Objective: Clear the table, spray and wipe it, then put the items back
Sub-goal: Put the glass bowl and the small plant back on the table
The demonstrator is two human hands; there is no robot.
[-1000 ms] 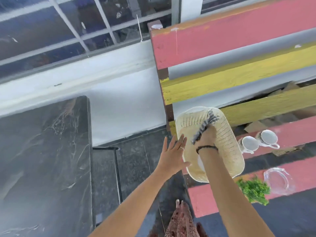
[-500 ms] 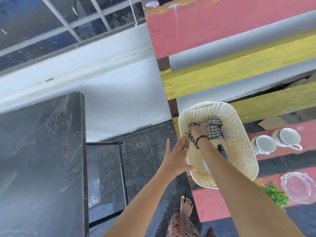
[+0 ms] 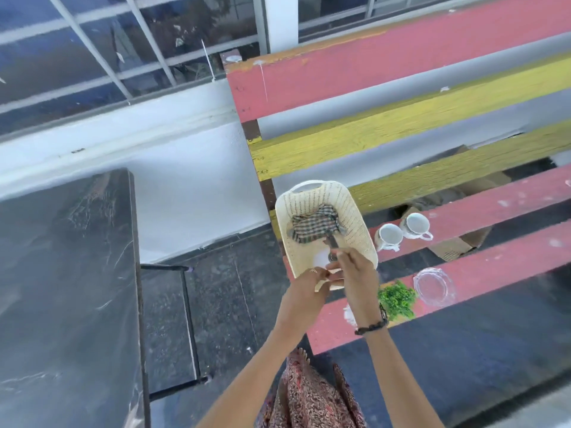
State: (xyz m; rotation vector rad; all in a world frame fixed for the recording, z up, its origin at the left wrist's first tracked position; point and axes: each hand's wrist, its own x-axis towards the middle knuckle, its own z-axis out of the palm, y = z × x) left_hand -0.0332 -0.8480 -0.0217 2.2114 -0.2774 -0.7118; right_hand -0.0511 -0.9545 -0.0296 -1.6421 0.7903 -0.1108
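**Basket held at its near rim, cleared worktop off to the left**

The dark marble worktop [image 3: 61, 288] was seen along the left of the view, its top bare where it showed. To the right, a slatted bench [image 3: 432, 72] painted pink and yellow was set against the white wall. On the bench's left end a cream perforated basket [image 3: 355, 217] was seen, its long axis running away from the person, the far handle toward the wall and the near rim at the hands. A checked cloth [image 3: 312, 227] was bunched in the far half of the basket, and a dark, partly hidden object lay just below it toward the near end; what it was could not be told.

Two white cups [image 3: 389, 236] stood just beside the basket on its right, a clear glass dish [image 3: 434, 285] lay nearer the person, and a green sprig [image 3: 397, 299] lay beside the dish.

The left hand [image 3: 309, 282] was curled at the basket's near rim, apparently pinching it. The right hand [image 3: 355, 273] was placed over the same near end, fingers bent; whether it gripped the rim or the dark object could not be told.

Both hands were at the basket, the left being on the worktop's side. The worktop lay well apart to the left, so a carry leftward was judged likely.
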